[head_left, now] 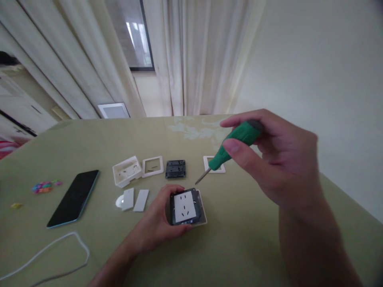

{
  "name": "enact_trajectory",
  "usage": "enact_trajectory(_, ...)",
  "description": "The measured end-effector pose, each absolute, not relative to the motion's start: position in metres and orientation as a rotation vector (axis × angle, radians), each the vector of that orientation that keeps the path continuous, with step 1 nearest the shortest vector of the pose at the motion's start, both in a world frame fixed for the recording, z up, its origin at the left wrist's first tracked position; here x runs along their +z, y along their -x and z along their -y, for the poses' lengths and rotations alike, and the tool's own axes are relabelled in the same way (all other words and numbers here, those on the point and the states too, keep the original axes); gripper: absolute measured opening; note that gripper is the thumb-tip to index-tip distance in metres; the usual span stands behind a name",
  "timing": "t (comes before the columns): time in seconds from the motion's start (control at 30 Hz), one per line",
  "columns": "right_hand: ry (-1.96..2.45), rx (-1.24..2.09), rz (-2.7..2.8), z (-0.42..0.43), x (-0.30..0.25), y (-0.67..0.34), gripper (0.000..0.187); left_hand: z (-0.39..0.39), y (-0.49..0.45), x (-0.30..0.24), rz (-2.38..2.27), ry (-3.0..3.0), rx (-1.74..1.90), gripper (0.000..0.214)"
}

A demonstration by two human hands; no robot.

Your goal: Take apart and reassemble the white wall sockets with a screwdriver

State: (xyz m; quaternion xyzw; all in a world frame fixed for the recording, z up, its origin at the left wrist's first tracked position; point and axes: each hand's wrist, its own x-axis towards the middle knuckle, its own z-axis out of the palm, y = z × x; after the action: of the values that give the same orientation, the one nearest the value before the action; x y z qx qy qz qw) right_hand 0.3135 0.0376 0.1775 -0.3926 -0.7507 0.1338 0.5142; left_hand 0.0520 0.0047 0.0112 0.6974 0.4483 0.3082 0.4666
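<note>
Far left, a pale cabinet (26,105) stands beyond the table, a scrap of red-and-white cloth (6,148) at the picture edge below it. Table wears a plain olive-green cover (239,251), smooth, with a pale leafy patch (199,129) near the far edge. On its left side: a small yellow bit (16,205), a cluster of coloured pieces (43,187), a white cable (74,232) curving in a loose bend, then a dark-screened phone (74,199) lying aslant. Behind, cream curtains (60,52) hang in long folds; a pale framed panel (113,110) shows past the table edge, and a dark-framed window (136,36) between the drapes. Next rightward, an open white box (127,172), below it a white disc (119,201) partly under one of two white plates (141,200); beside the box, a white frame (153,174) with thin screws inside its opening. Left hand (161,217) curls around the socket (184,207), gripping it by its edges, a white back box (204,211) beneath. Dark module (176,169) lies beyond. Screwdriver (236,143) slants down, tip near the socket's upper edge, contact unclear; right hand (278,159) pinches its green handle. A second white frame (220,171) lies partly behind the tool. Far right, bare pale wall (323,59).
</note>
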Motion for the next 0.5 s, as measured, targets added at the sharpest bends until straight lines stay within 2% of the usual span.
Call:
enact_trajectory(0.27,0.983,0.558,1.776,-0.04,0.169,-0.303,0.019,-0.009,-0.043,-0.001,-1.051,-1.489,0.973,0.076)
enact_trajectory(0.4,0.968,0.542,2.064,-0.046,0.165,-0.299,0.002,-0.011,-0.044,0.002,-0.978,-1.256,1.113,0.072)
enact_trajectory(0.5,0.916,0.609,2.321,-0.057,0.154,-0.291,0.019,-0.013,-0.044,0.002,-0.99,-1.134,1.189,0.058)
